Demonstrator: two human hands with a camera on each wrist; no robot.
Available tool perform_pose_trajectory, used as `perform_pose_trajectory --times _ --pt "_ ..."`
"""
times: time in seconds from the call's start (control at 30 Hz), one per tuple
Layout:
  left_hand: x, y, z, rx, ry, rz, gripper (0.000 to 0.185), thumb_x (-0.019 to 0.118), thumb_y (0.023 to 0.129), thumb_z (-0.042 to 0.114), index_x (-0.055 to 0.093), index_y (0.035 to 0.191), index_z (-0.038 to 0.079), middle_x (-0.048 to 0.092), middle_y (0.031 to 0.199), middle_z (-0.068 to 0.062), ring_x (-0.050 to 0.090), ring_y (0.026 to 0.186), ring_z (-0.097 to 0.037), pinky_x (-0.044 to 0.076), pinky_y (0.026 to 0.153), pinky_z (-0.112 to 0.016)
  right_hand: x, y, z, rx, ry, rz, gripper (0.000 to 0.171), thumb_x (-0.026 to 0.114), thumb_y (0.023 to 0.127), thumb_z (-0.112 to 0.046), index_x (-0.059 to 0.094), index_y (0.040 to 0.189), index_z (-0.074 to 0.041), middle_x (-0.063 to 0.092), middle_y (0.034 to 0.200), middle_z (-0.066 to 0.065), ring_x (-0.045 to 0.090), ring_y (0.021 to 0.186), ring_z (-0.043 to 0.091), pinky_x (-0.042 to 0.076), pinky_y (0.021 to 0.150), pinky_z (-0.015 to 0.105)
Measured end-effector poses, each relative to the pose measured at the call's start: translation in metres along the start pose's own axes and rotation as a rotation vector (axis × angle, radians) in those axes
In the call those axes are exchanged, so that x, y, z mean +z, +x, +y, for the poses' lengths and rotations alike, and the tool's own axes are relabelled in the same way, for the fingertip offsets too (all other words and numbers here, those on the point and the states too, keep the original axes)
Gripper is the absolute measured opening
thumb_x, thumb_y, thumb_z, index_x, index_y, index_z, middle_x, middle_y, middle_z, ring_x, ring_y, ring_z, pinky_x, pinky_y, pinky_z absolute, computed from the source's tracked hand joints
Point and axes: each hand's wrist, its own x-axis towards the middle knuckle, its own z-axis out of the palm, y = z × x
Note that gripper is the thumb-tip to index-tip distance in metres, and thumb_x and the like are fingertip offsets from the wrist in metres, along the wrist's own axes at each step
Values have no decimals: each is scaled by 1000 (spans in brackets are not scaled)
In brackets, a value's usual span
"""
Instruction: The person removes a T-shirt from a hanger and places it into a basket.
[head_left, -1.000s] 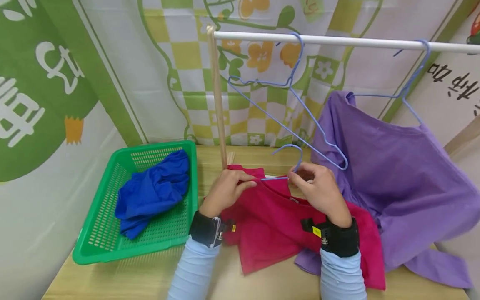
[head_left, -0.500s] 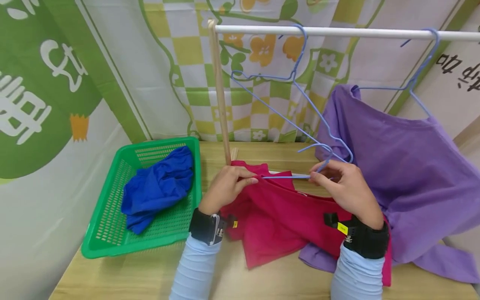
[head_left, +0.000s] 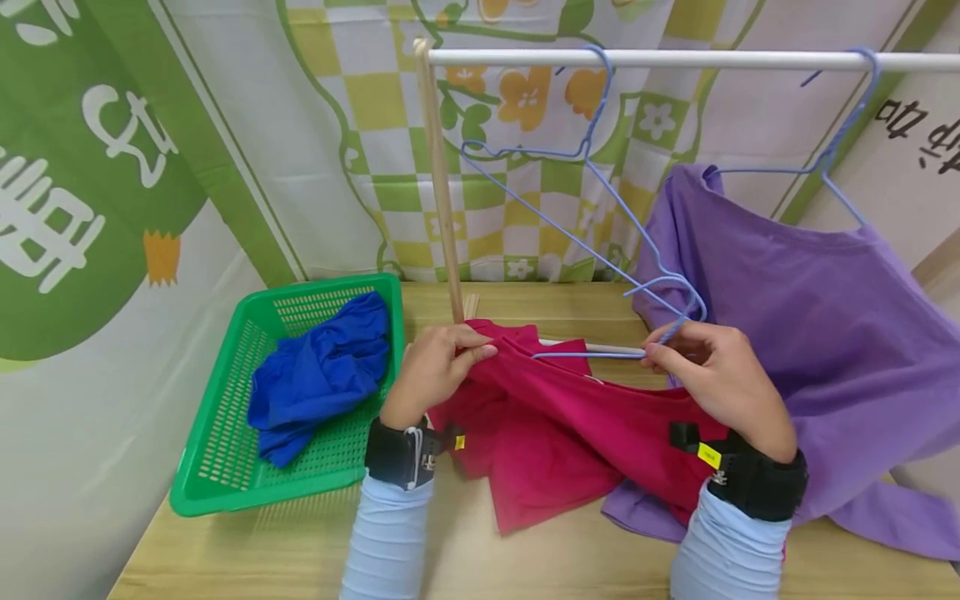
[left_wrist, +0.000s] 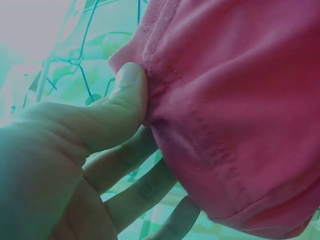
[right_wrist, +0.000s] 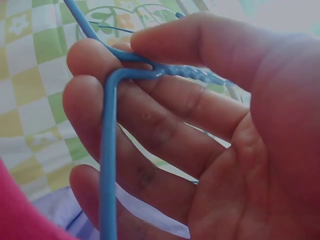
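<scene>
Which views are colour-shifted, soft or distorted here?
Head view: even lighting, sharp, but wide-angle, with the white rail bowing and the edges stretched. Left wrist view: teal cast over the left hand, washed-out glare top left, red cotton shirt close but legible. Right wrist view: right hand fills the frame, blue wire hanger sharp, checked backdrop soft.

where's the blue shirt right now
In the head view the blue shirt lies crumpled in the green basket at the table's left, beside the left hand.
</scene>
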Motion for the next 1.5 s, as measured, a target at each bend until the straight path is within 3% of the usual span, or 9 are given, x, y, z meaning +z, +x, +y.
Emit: perform_pose_trajectory --times 0.17,0.4,0.63,0.87,0.97,1.13,1.23,1.37,1.5 --pt "-5 0 -2 7 0 7 20 77 96 24 84 112 14 78 90 -5 67 79 -21 52 67 -31 -5 -2 0 1 19 2 7 73 99 -11 78 103 -9 79 86 -1 73 73 3 55 66 19" --pt "-11 -6 -2 -34 22 44 22 79 95 26 84 112 12 82 102 -11 76 94 -30 60 71 -41 -12 -10 1 34 31 19 9 73 100 -14 78 105 -8 80 86 -3 77 76 7 57 74 16" --pt "-13 -9 -3 -76 35 12 23 79 95 27 84 112 13 82 102 -10 74 97 -30 61 71 -41 -18 -19 5 56 46 74 12 72 101 -16 79 106 -8 81 90 -5 77 80 8 56 79 14" --pt "-6 -6 2 -95 112 -13 17 78 95 30 86 106 18 78 88 -5 72 86 -26 57 65 -40 -11 -13 -6 54 5 125 10 73 101 -18 80 103 -11 79 86 -10 75 78 6 53 76 12" --pt "2 -3 7 -82 139 -39 13 78 95 31 85 97 20 72 76 -1 66 75 -22 50 60 -36 -3 -9 -15 44 -9 157 9 74 100 -18 79 102 -11 78 83 -12 74 76 0 52 74 10" --pt "18 3 18 15 121 -88 12 78 96 29 85 94 20 70 73 1 65 71 -17 48 62 -32 8 3 -30 -11 -55 146 11 72 101 -17 78 105 -9 81 88 3 71 78 -10 52 78 8" --pt "24 3 24 52 107 -113 12 77 97 29 85 99 20 73 77 2 67 77 -16 49 63 -30 13 20 -44 15 -164 141 15 69 103 -26 79 103 -15 81 90 3 73 80 -7 51 78 21" --pt "26 4 29 54 108 -127 14 77 97 30 85 104 21 75 79 3 67 78 -15 48 61 -29 24 54 -66 93 -309 111 23 61 105 -33 79 100 -19 81 89 0 76 84 14 50 73 42" --pt "26 5 31 56 134 -116 15 77 96 32 86 104 23 78 84 5 70 80 -14 48 61 -30 38 94 -82 121 -424 64 27 56 104 -32 75 92 -16 76 87 6 73 90 32 52 72 54"
